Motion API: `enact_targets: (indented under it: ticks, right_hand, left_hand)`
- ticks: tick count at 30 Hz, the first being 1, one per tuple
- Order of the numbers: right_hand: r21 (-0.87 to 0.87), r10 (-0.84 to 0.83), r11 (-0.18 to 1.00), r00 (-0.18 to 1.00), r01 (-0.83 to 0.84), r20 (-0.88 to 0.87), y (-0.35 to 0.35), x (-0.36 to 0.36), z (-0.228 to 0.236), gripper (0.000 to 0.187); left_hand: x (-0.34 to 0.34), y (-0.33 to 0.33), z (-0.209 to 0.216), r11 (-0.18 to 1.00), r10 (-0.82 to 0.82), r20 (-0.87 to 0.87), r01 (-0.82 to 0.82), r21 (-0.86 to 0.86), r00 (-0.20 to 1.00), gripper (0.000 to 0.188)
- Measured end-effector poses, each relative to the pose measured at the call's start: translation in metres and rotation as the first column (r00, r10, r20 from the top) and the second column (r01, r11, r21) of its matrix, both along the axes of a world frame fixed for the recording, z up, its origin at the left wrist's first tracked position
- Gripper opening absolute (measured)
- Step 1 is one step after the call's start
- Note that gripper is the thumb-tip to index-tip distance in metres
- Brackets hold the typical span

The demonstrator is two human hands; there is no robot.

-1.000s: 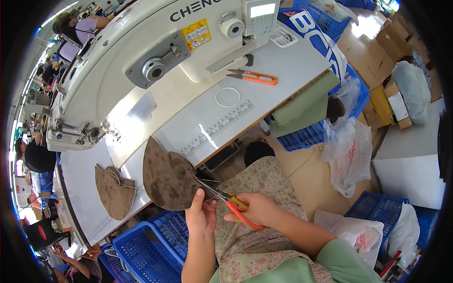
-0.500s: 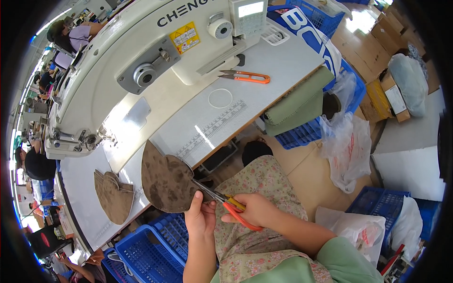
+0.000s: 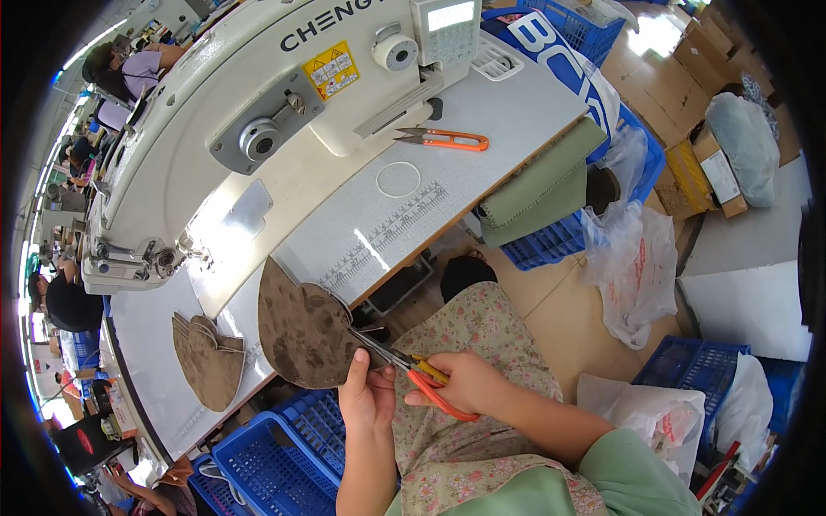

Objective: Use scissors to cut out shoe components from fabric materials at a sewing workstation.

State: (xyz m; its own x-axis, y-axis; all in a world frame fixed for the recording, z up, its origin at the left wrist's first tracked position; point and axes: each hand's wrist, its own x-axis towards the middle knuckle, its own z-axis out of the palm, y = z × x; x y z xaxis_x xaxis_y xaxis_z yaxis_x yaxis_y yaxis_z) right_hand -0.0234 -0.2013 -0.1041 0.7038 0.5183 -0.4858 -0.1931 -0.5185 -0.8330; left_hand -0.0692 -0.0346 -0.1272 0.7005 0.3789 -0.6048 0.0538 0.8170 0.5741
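A brown mottled fabric piece (image 3: 301, 322) with a curved, notched outline hangs over the near edge of the sewing table. Its lower right edge is pinched between the thumb and fingers of my left hand (image 3: 368, 391). My right hand (image 3: 465, 383) is closed around the handles of a pair of scissors (image 3: 437, 394), orange and yellow. Their metal blades point up and left, against the fabric's right edge just above my left fingertips. Whether the blades are apart there is hard to make out. More brown cut pieces (image 3: 209, 361) lie stacked on the table to the left.
A large white sewing machine (image 3: 258, 112) stands across the table (image 3: 447, 172). Orange thread snips (image 3: 447, 139) lie beside it. Below the edge are a blue basket (image 3: 275, 464) and folded green fabric (image 3: 546, 193) over another crate. Plastic bags (image 3: 632, 271) and cardboard boxes (image 3: 701, 176) stand at right.
The view has shifted very slightly. Both hands, the scissors and the brown fabric piece keep nearly the same places.
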Motion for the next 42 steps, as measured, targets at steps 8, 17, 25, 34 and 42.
enact_targets:
  ticks: [8, 17, 25, 34, 42]
  right_hand:
    - [0.008, -0.038, 0.999, 0.999, 0.038, 0.008, -0.001, -0.003, -0.006, 0.057]
    - [0.016, -0.025, 1.0, 0.999, 0.025, 0.026, -0.002, -0.004, -0.007, 0.058]
    - [0.005, -0.01, 1.0, 1.0, 0.01, 0.011, -0.001, -0.003, -0.008, 0.059]
    - [0.048, -0.04, 0.998, 0.997, 0.044, -0.07, -0.01, -0.007, -0.006, 0.057]
    - [0.06, 0.01, 0.998, 0.989, -0.002, -0.144, -0.023, -0.015, -0.015, 0.055]
  left_hand:
    - [0.002, -0.002, 0.005, 1.0, -0.004, 0.001, 0.004, -0.009, 1.0, 0.027]
    - [0.001, -0.002, 0.004, 1.0, -0.028, 0.021, 0.028, -0.002, 0.999, 0.025]
    - [0.001, -0.003, 0.004, 0.999, -0.038, 0.048, 0.038, 0.009, 0.998, 0.025]
    - [0.001, -0.005, 0.008, 1.0, -0.02, 0.039, 0.02, 0.013, 0.999, 0.021]
    - [0.0, -0.003, 0.006, 1.0, -0.014, 0.02, 0.015, -0.021, 1.0, 0.024]
